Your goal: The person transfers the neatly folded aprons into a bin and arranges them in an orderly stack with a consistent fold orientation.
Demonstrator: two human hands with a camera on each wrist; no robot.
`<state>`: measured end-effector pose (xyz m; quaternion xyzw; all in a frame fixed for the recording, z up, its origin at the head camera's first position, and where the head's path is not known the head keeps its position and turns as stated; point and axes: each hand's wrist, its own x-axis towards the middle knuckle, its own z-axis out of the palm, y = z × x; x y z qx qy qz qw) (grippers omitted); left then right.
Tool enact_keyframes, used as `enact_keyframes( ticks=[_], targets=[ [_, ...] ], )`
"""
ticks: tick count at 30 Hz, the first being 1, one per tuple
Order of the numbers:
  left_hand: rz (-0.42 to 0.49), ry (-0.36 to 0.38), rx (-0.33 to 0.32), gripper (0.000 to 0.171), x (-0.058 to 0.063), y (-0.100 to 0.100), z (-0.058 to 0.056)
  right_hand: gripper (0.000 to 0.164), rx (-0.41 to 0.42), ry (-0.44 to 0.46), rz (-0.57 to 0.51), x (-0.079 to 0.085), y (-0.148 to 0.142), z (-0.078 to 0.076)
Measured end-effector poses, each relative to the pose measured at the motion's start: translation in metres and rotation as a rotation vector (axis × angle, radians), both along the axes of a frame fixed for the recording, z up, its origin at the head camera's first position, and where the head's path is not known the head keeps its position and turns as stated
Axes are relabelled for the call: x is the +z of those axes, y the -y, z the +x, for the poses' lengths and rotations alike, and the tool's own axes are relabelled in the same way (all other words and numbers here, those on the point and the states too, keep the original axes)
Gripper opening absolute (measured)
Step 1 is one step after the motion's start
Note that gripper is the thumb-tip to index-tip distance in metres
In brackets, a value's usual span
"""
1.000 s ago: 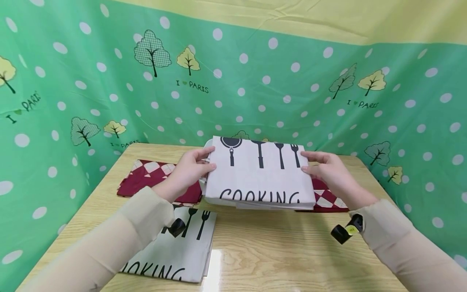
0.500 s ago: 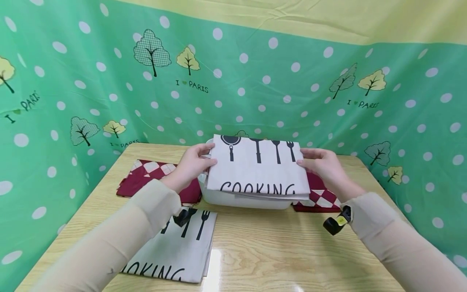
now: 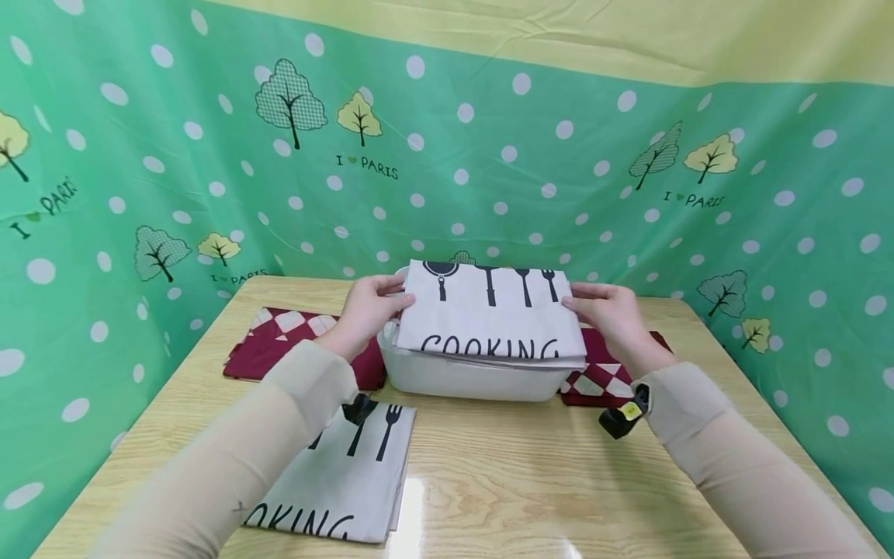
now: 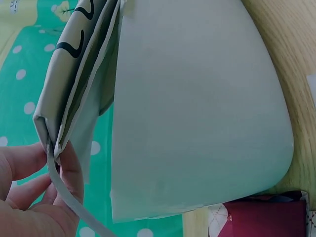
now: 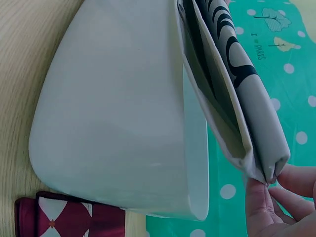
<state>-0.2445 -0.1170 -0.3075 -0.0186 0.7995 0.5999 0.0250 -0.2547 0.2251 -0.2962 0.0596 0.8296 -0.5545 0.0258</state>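
Over the white tub point(image 3: 475, 382), a folded cloth point(image 3: 489, 320) is being pinched at opposite edges by left hand point(image 3: 366, 310) and right hand point(image 3: 616, 314), presumably to hold its layers together.

Folded white COOKING cloth point(image 3: 489, 318) held level with its print upward over a white plastic bin point(image 3: 468, 380).
The cloth lies in a neat, layered rectangle, black pan, spoon and fork shapes across its far part, the lettering curving over its near fold; its under-layers gape slightly along that side; the left hand point(image 3: 365, 310) pinches its left edge, the right hand point(image 3: 615, 314) its right edge; the bin stands upright beneath, smooth-walled and round-cornered, its opening mostly covered from above.
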Motion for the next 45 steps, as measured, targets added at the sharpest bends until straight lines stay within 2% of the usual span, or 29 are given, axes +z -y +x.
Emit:
enact_keyframes(
  ticks=[8, 14, 31, 45],
  targets=[
    [0.013, -0.005, 0.044, 0.052, -0.004, -0.005, -0.009, 0.05, -0.046, -0.028, -0.037, -0.005, 0.005, -0.005],
    [-0.025, -0.003, 0.068, 0.05, -0.006, -0.004, -0.013, 0.047, -0.062, -0.04, -0.024, -0.01, 0.01, -0.007],
    [-0.054, 0.003, 0.079, 0.049, -0.014, -0.001, -0.014, 0.046, -0.054, -0.064, 0.049, -0.017, 0.015, -0.006],
    [-0.1, 0.003, 0.087, 0.048, -0.017, -0.004, -0.013, 0.045, -0.047, -0.06, 0.059, -0.023, 0.015, -0.006]
  ],
)
